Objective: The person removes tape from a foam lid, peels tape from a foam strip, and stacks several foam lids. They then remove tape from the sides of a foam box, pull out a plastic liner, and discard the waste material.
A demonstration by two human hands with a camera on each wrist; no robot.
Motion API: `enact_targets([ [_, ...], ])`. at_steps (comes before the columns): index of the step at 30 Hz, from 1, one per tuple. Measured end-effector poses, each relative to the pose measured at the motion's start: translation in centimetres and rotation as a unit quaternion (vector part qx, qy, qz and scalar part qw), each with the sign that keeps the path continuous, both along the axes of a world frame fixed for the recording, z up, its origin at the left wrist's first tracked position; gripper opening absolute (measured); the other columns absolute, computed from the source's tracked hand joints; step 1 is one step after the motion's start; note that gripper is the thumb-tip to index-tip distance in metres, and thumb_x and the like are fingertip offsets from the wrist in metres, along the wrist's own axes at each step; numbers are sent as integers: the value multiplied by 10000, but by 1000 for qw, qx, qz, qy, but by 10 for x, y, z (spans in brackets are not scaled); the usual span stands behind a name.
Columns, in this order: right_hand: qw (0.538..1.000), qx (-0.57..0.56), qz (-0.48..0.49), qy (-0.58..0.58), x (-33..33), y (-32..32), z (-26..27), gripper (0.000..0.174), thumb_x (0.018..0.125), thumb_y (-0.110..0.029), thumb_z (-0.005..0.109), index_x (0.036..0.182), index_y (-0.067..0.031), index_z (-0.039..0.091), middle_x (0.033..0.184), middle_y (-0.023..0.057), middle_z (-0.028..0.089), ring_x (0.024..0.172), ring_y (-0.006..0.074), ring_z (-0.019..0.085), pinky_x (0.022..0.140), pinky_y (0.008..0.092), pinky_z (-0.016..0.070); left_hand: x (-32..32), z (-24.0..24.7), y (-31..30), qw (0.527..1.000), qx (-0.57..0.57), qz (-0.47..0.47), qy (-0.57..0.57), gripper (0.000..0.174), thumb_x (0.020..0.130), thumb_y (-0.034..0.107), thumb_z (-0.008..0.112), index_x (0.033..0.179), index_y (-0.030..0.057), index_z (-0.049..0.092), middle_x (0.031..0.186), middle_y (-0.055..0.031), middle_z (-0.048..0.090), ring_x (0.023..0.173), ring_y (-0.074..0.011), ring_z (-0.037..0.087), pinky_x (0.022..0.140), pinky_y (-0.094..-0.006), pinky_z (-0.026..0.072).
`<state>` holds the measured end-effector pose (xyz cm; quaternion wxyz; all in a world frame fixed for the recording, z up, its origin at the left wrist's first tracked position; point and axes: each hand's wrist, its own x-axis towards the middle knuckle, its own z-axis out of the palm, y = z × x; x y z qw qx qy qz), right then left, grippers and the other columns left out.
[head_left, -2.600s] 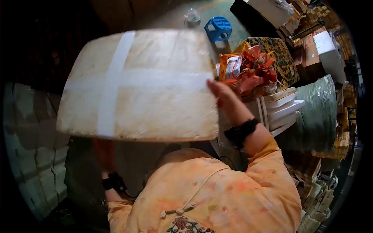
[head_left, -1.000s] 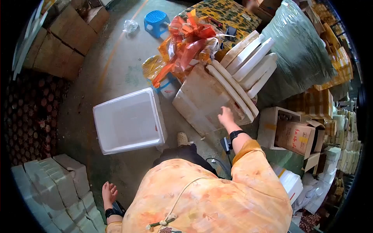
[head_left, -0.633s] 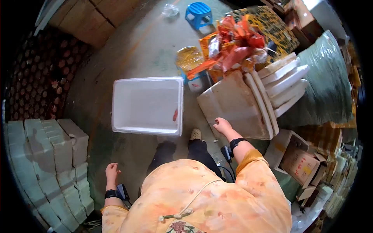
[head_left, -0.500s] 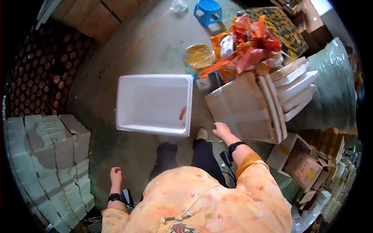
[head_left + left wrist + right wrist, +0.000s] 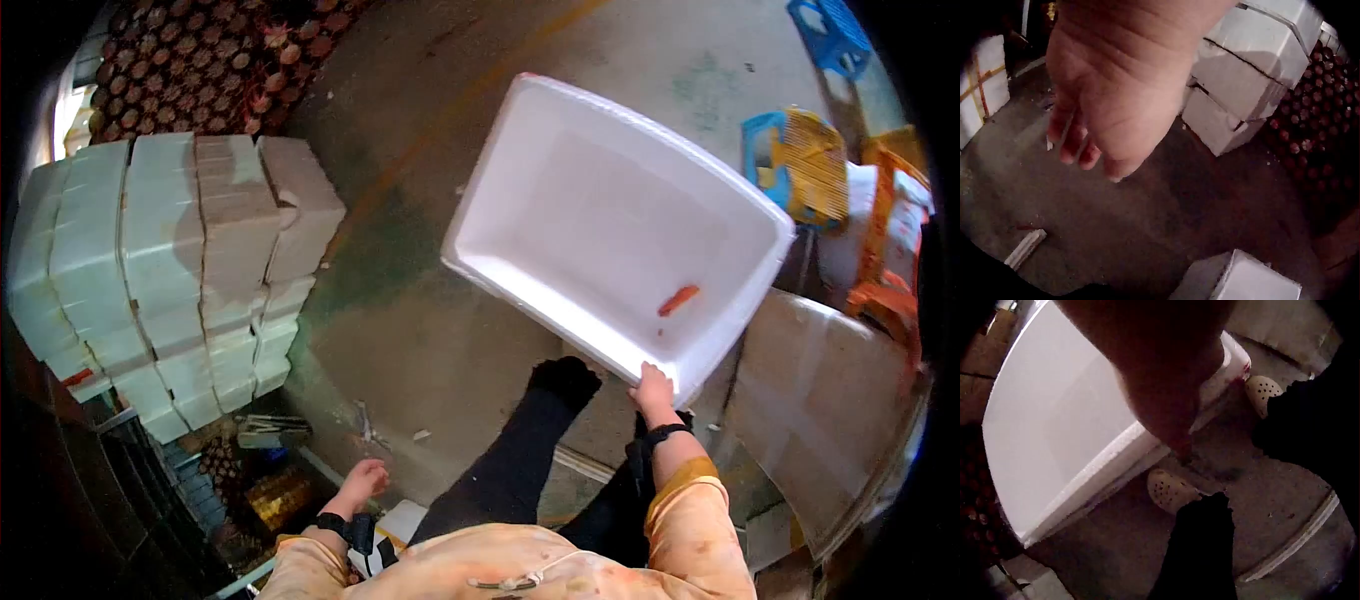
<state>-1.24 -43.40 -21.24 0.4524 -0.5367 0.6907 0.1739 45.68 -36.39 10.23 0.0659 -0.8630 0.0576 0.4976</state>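
An open white foam box (image 5: 600,200) stands on the floor in front of the person, a red mark (image 5: 680,300) inside near its right corner. The right hand (image 5: 655,390) grips the near rim close to that corner. From the right wrist, the hand (image 5: 1169,406) looks dark against the white box (image 5: 1054,406), its fingers at the rim and partly hidden. Holding nothing, the left hand (image 5: 362,485) hangs over the floor to the left of the legs. In the left wrist view this hand (image 5: 1122,87) has loosely bent fingers, apart from the box (image 5: 1260,281).
Stacked white foam boxes (image 5: 160,240) stand at the left, with a dark red patterned pile (image 5: 200,65) behind. To the right are a yellow-covered blue stool (image 5: 815,165), orange wrapping (image 5: 885,240) and a worn foam box (image 5: 820,400). The person's shoes (image 5: 1169,490) are close to the white box.
The view has turned toward the left stack and the box looks nearer. The right hand, which was free beside the box, has come to its near rim and taken hold. The left hand remains empty.
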Motion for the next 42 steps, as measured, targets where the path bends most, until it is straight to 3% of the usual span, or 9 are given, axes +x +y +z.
enact_targets([
  [8, 994, -94, 34, -54, -6, 6, -26, 508, 663, -102, 635, 1151, -126, 493, 989, 115, 583, 887, 301, 566, 787, 404, 449, -4, -25, 19, 998, 23, 28, 51, 344, 908, 172, 438, 1209, 19, 376, 997, -76, 522, 859, -153, 547, 721, -278, 461],
  [13, 981, -115, -68, -140, -21, -90, 122, 463, 697, -146, 630, 1142, -105, 510, 887, 158, 621, 803, 295, 608, 729, 358, 473, -14, -19, 15, 995, -64, 30, 68, 341, 838, 157, 509, 1127, -15, 451, 939, -70, 557, 783, -128, 558, 676, -250, 458],
  [17, 870, -170, -227, -404, -53, -149, 242, 494, 742, -82, 617, 1196, 23, 454, 901, 18, 554, 802, 101, 505, 690, 227, 434, -26, 7, 3, 983, -159, 34, 84, 333, 830, 139, 514, 1125, -4, 459, 919, -65, 552, 741, -122, 557, 620, -241, 458],
  [23, 667, -129, -452, -579, -53, -117, 340, 453, 816, -243, 541, 1202, -31, 438, 1048, 30, 536, 977, 148, 494, 855, 291, 385, -43, 16, 36, 928, -346, 53, 126, 335, 862, 176, 514, 1164, 52, 442, 995, -61, 535, 869, -139, 522, 720, -265, 431],
  [24, 643, -82, -432, -627, -75, -121, 299, 444, 843, -230, 501, 1230, -35, 405, 1196, 65, 483, 1110, 194, 446, 950, 346, 348, -48, 24, 42, 909, -374, 66, 170, 363, 873, 208, 504, 1198, 72, 417, 1051, -76, 514, 946, -157, 495, 786, -297, 408],
  [29, 476, 25, -394, -786, -34, -146, 441, 351, 882, -251, 457, 1153, -29, 477, 1055, 92, 588, 984, 215, 566, 872, 378, 449, -65, 42, 59, 826, -493, 102, 253, 586, 867, 355, 522, 1340, 128, 260, 1250, -117, 408, 1137, -224, 416, 952, -391, 324],
  [32, 424, -2, -508, -750, -18, -150, 510, 313, 878, -300, 461, 1069, -58, 516, 1006, 67, 598, 907, 200, 578, 802, 314, 487, -102, 104, 29, 827, -495, 219, 153, 627, 817, 181, 593, 1327, 104, 238, 1181, -92, 426, 975, -179, 492, 791, -289, 433],
  [37, 380, 31, -519, -765, 35, -134, 598, 264, 852, -254, 508, 994, -36, 549, 965, 120, 609, 853, 221, 608, 743, 298, 544, -108, 109, 13, 694, -693, -132, -147, 894, 721, 240, 700, 1374, 96, 106, 1337, -164, 261, 1234, -314, 275, 994, -433, 261],
  [42, 387, -23, -511, -767, 68, -121, 632, 309, 826, -229, 531, 975, 41, 551, 883, 157, 622, 839, 236, 612, 696, 277, 550, -107, 145, -2, 678, -686, -141, -222, 1010, 642, 286, 760, 1377, 76, 98, 1401, -210, 121, 1301, -350, 125, 1031, -453, 203],
])
